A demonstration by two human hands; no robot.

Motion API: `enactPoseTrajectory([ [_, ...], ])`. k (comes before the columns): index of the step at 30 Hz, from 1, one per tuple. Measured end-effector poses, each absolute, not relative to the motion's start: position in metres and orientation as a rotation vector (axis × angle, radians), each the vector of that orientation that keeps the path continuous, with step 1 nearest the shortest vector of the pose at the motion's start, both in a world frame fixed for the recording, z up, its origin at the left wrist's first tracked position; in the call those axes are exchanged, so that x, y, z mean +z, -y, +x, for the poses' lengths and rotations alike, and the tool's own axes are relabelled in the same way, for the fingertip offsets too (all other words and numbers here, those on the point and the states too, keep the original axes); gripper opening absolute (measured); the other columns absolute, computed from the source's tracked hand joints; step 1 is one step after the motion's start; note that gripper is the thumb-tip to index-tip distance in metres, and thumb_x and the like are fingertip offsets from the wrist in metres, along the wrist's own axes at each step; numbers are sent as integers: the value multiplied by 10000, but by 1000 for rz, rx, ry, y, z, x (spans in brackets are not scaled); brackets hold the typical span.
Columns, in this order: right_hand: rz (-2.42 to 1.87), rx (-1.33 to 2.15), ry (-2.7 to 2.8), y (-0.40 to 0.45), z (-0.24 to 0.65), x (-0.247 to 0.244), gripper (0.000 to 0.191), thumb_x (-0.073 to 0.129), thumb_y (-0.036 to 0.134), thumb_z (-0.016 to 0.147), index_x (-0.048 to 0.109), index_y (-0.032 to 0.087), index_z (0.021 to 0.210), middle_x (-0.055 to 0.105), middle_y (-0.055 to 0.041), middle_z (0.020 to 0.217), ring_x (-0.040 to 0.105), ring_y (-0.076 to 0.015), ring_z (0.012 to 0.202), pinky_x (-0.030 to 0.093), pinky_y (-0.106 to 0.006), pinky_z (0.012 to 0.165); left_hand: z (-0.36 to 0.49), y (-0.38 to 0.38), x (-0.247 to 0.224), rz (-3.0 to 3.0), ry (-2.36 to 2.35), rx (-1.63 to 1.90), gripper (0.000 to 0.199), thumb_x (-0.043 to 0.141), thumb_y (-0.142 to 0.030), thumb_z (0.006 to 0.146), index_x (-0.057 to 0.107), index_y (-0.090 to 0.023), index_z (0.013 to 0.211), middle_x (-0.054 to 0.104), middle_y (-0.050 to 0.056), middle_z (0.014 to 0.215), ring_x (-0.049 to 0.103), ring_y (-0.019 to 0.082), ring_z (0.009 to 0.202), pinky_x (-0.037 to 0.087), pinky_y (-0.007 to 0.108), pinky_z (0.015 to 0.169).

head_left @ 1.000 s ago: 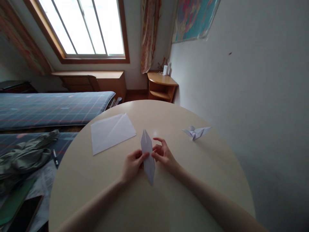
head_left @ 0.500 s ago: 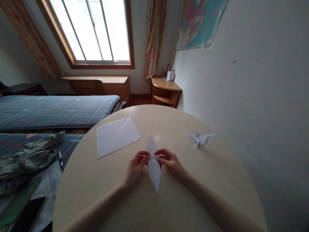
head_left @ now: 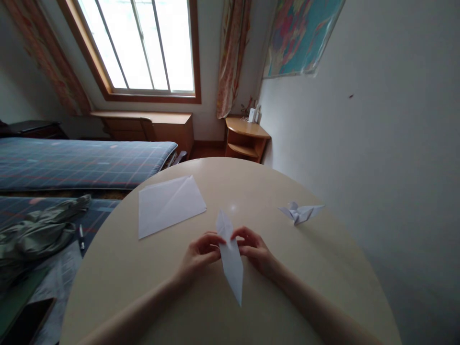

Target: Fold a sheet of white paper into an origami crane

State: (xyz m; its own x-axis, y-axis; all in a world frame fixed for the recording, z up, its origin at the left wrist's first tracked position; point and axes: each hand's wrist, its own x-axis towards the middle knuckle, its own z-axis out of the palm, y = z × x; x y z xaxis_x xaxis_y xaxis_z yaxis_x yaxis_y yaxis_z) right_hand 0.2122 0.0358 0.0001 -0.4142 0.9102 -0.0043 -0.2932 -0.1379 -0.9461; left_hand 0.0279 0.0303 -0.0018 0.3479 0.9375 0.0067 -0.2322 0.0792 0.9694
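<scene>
Folded paper (head_left: 232, 270) pinched at its edges by left hand (head_left: 199, 252) and right hand (head_left: 253, 248). Paper sheet (head_left: 168, 207) and paper crane (head_left: 300, 213) sit well apart, either side, on the bench (head_left: 258, 189).

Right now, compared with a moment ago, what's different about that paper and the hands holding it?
The right hand has closed in from beside the long folded white paper, so it and the left hand now both pinch it near the middle. The paper's lower tip has swung slightly toward the right. The flat folded sheet and the small paper bird lie as they did.
</scene>
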Motion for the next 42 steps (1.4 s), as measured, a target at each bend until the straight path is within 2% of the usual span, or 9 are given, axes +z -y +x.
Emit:
enactPoseTrajectory([
  [6, -793, 1732, 1250, -37, 212, -3, 247, 731, 248, 618, 573, 186, 797, 613, 18, 656, 567, -115, 545, 423, -235, 524, 30, -29, -3, 1135, -787, 1067, 242, 749, -304, 648, 653, -153, 811, 601, 44, 959, 648, 189, 774, 516, 288, 699],
  [10, -857, 1653, 1263, -37, 210, -7, 248, 753, 272, 611, 588, 178, 769, 622, 19, 651, 564, -107, 511, 440, -235, 501, 29, -29, -1, 1080, -843, 1074, 240, 776, -263, 609, 661, -159, 792, 656, 37, 898, 653, 184, 779, 517, 283, 726],
  [19, -967, 1434, 1315, -37, 205, -12, 191, 750, 313, 623, 634, 164, 653, 645, -5, 670, 581, -123, 611, 457, -246, 579, 30, -30, 2, 1149, -1009, 1102, 207, 773, -315, 589, 711, -136, 672, 689, 70, 851, 639, 183, 744, 504, 265, 706],
  [26, -1043, 1434, 1273, -34, 203, -14, 265, 753, 367, 608, 596, 165, 674, 613, 13, 597, 552, -115, 546, 427, -241, 530, 32, -31, -6, 1170, -1021, 1098, 223, 746, -336, 626, 664, -136, 678, 680, 41, 745, 616, 163, 710, 486, 269, 706],
  [29, -1074, 1388, 1304, -33, 204, -11, 271, 727, 384, 640, 569, 165, 666, 602, 12, 596, 547, -111, 542, 415, -236, 518, 33, -30, -5, 1150, -1040, 1081, 272, 750, -335, 619, 593, -138, 720, 652, 19, 701, 613, 155, 681, 485, 265, 661],
  [33, -1038, 1413, 1273, -32, 202, -5, 307, 693, 372, 682, 488, 196, 828, 624, 22, 612, 566, -125, 539, 415, -237, 501, 36, -28, -2, 1091, -996, 1113, 416, 766, -309, 601, 460, -176, 851, 633, -16, 689, 625, 152, 677, 489, 265, 640],
  [37, -1029, 1452, 1243, -31, 201, -1, 429, 675, 326, 699, 411, 205, 1014, 631, 38, 605, 566, -129, 523, 416, -237, 501, 37, -26, 1, 1106, -986, 1094, 478, 737, -280, 641, 426, -176, 989, 629, -21, 684, 632, 157, 676, 493, 281, 658],
  [40, -1035, 1468, 1253, -31, 201, -1, 514, 670, 309, 698, 403, 193, 1121, 629, 37, 604, 562, -130, 523, 406, -236, 503, 36, -25, 2, 1118, -981, 1075, 509, 716, -264, 669, 414, -168, 1067, 641, -7, 711, 636, 163, 696, 491, 288, 673],
  [42, -1040, 1481, 1271, -32, 202, -3, 488, 671, 314, 695, 457, 180, 1113, 633, 24, 616, 569, -136, 541, 409, -242, 515, 36, -25, 2, 1124, -974, 1068, 508, 707, -260, 681, 421, -162, 1090, 649, 2, 732, 636, 163, 714, 489, 287, 687],
])
